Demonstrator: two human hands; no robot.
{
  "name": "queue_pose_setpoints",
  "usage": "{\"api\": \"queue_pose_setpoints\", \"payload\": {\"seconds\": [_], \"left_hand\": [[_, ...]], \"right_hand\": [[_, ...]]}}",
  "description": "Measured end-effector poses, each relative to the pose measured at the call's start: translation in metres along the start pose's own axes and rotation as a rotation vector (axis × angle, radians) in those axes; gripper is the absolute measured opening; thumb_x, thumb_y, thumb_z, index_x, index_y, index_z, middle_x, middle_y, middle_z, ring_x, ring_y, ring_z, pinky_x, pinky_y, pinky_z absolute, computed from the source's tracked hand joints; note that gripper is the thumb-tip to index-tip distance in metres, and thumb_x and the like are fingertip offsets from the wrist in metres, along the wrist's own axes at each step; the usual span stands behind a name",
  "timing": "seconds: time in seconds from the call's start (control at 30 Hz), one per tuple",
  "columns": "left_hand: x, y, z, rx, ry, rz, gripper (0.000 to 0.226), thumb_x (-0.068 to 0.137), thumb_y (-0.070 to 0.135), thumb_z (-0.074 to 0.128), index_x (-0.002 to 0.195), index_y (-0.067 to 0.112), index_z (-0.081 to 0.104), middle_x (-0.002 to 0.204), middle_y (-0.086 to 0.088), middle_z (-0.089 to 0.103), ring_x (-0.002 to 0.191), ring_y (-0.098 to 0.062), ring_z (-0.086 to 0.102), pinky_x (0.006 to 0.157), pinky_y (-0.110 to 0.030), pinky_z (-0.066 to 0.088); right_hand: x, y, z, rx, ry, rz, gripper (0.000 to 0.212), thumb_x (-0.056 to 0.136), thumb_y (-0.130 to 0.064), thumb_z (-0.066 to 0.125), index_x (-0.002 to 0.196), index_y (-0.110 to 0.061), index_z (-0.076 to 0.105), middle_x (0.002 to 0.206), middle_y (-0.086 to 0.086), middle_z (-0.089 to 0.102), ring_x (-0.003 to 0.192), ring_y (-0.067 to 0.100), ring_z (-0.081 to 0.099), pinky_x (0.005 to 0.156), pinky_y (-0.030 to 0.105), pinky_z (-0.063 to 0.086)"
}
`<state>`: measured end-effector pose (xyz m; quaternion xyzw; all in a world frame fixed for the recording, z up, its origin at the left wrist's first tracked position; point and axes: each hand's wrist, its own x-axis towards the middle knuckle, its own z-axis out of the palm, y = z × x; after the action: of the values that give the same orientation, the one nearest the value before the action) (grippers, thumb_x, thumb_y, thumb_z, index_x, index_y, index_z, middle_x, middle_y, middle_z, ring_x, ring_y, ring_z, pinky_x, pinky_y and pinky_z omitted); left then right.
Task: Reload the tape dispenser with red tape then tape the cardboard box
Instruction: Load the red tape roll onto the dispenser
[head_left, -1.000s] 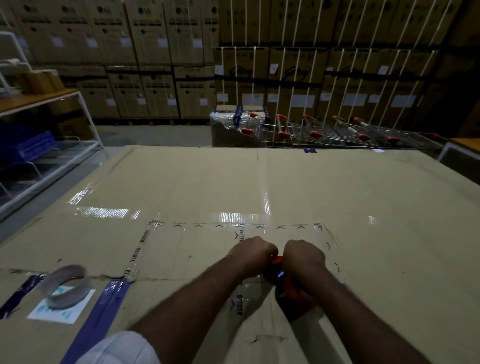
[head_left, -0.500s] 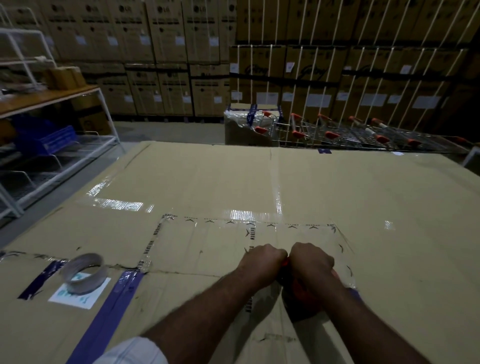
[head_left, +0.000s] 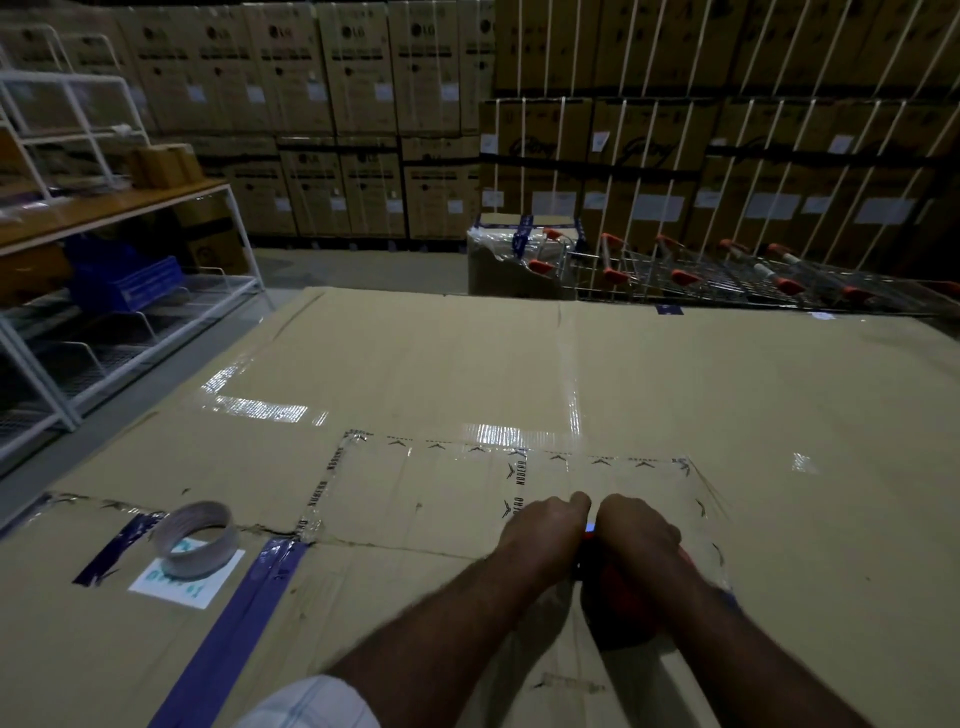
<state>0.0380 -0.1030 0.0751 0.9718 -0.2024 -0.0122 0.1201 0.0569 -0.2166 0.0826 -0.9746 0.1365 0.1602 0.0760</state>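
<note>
Left hand (head_left: 543, 525): fist clenched, knuckles up, pressed close beside the right hand over the cardboard box (head_left: 675, 395); what it grips is hidden beneath it.

Right hand (head_left: 636, 527): clenched around the tape dispenser (head_left: 618, 587), covering most of its upper part.

Tape dispenser: red body, seen only in part between and under the two hands, with a small bright blue spot in the gap between the fists. It sits low against the box top, near the viewer's edge. Whether a roll is loaded cannot be told.

Cardboard box: large, flat brown top filling the lower view, carrying clear glossy tape strips, a printed-tape rectangle just beyond the hands, and dark blue tape bands at lower left.

Empty tape core (head_left: 196, 538): pale ring standing on a white label (head_left: 182, 579), well apart to the left of the hands.

Surroundings: white wire shelving (head_left: 78, 332) at left, stacked cartons (head_left: 322, 104) behind, row of shopping trolleys (head_left: 727, 275) beyond the box.
</note>
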Motion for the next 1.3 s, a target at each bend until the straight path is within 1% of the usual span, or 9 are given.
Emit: {"api": "queue_pose_setpoints", "payload": {"seconds": [0.17, 0.3, 0.37, 0.5, 0.77, 0.93, 1.07, 1.2, 1.3], "left_hand": [[-0.002, 0.002, -0.003, -0.032, -0.016, -0.023, 0.040, 0.083, 0.012, 0.066, 0.114, 0.007, 0.041, 0.102, -0.023, 0.065, 0.088, -0.043, 0.063, 0.061, -0.038, 0.037], [-0.002, 0.001, -0.002, -0.036, -0.031, -0.019, 0.044, 0.080, 0.011, 0.068, 0.114, 0.006, 0.041, 0.103, -0.024, 0.065, 0.091, -0.045, 0.063, 0.061, -0.039, 0.036], [-0.003, 0.000, -0.001, -0.035, -0.026, -0.028, 0.046, 0.081, 0.012, 0.069, 0.116, 0.005, 0.041, 0.106, -0.025, 0.064, 0.094, -0.046, 0.062, 0.062, -0.039, 0.036], [-0.003, -0.002, 0.007, -0.049, -0.032, -0.020, 0.050, 0.082, 0.019, 0.071, 0.120, 0.007, 0.041, 0.107, -0.022, 0.065, 0.092, -0.041, 0.064, 0.062, -0.038, 0.038], [0.001, -0.011, 0.035, -0.041, -0.023, -0.045, 0.032, 0.091, 0.024, 0.055, 0.116, 0.011, 0.039, 0.104, -0.019, 0.067, 0.090, -0.042, 0.064, 0.061, -0.038, 0.038], [0.003, -0.019, 0.042, -0.034, -0.020, -0.059, 0.050, 0.089, 0.030, 0.058, 0.131, 0.012, 0.036, 0.108, -0.019, 0.068, 0.094, -0.041, 0.064, 0.064, -0.037, 0.040], [0.004, -0.024, 0.039, 0.017, -0.046, -0.039, 0.034, 0.091, 0.033, 0.056, 0.113, 0.009, 0.049, 0.107, -0.017, 0.066, 0.094, -0.039, 0.063, 0.063, -0.036, 0.035], [0.010, -0.026, 0.038, 0.139, -0.068, 0.023, 0.036, 0.090, 0.036, 0.057, 0.112, 0.009, 0.057, 0.108, -0.016, 0.065, 0.094, -0.037, 0.063, 0.066, -0.036, 0.038], [0.016, -0.025, 0.034, 0.215, -0.096, 0.063, 0.037, 0.088, 0.035, 0.061, 0.111, 0.007, 0.061, 0.104, -0.016, 0.063, 0.090, -0.034, 0.063, 0.065, -0.035, 0.039]], "right_hand": [[0.003, 0.008, 0.002, -0.008, -0.033, -0.050, 0.046, 0.073, -0.042, 0.078, 0.106, -0.013, 0.065, 0.089, 0.001, 0.061, 0.086, 0.018, 0.062, 0.076, 0.028, 0.048], [0.000, 0.011, -0.017, 0.075, -0.236, -0.127, 0.022, 0.078, -0.036, 0.071, 0.071, -0.015, 0.068, 0.067, -0.004, 0.062, 0.071, 0.012, 0.066, 0.064, 0.020, 0.046], [0.000, 0.013, -0.021, 0.136, -0.291, -0.168, 0.024, 0.080, -0.037, 0.067, 0.077, -0.014, 0.071, 0.079, -0.002, 0.072, 0.064, 0.006, 0.062, 0.063, 0.018, 0.047], [0.002, 0.025, 0.007, 0.039, -0.022, -0.196, 0.080, 0.061, -0.056, 0.077, 0.124, -0.015, 0.051, 0.124, 0.006, 0.057, 0.100, 0.019, 0.059, 0.087, 0.031, 0.052], [-0.004, 0.048, 0.060, 0.123, 0.369, -0.340, 0.046, 0.070, -0.052, 0.058, 0.107, -0.025, 0.059, 0.097, -0.002, 0.049, 0.090, 0.014, 0.042, 0.077, 0.027, 0.037], [0.001, 0.054, 0.067, 0.247, 0.501, -0.411, 0.033, 0.067, -0.048, 0.059, 0.089, -0.024, 0.060, 0.082, -0.007, 0.045, 0.079, 0.014, 0.044, 0.073, 0.028, 0.036], [0.002, 0.067, 0.052, 0.421, 0.426, -0.439, 0.060, 0.066, -0.049, 0.043, 0.114, -0.019, 0.063, 0.103, -0.002, 0.053, 0.099, 0.019, 0.050, 0.080, 0.028, 0.039], [0.008, 0.091, 0.032, -0.001, 0.145, -0.393, 0.092, 0.068, -0.048, 0.054, 0.151, -0.020, 0.027, 0.147, 0.005, 0.037, 0.137, 0.026, 0.031, 0.110, 0.040, 0.035], [0.019, 0.096, 0.030, -0.101, 0.058, -0.400, 0.087, 0.081, -0.039, 0.066, 0.152, -0.016, 0.022, 0.150, 0.006, 0.037, 0.138, 0.025, 0.034, 0.111, 0.037, 0.038]]}}
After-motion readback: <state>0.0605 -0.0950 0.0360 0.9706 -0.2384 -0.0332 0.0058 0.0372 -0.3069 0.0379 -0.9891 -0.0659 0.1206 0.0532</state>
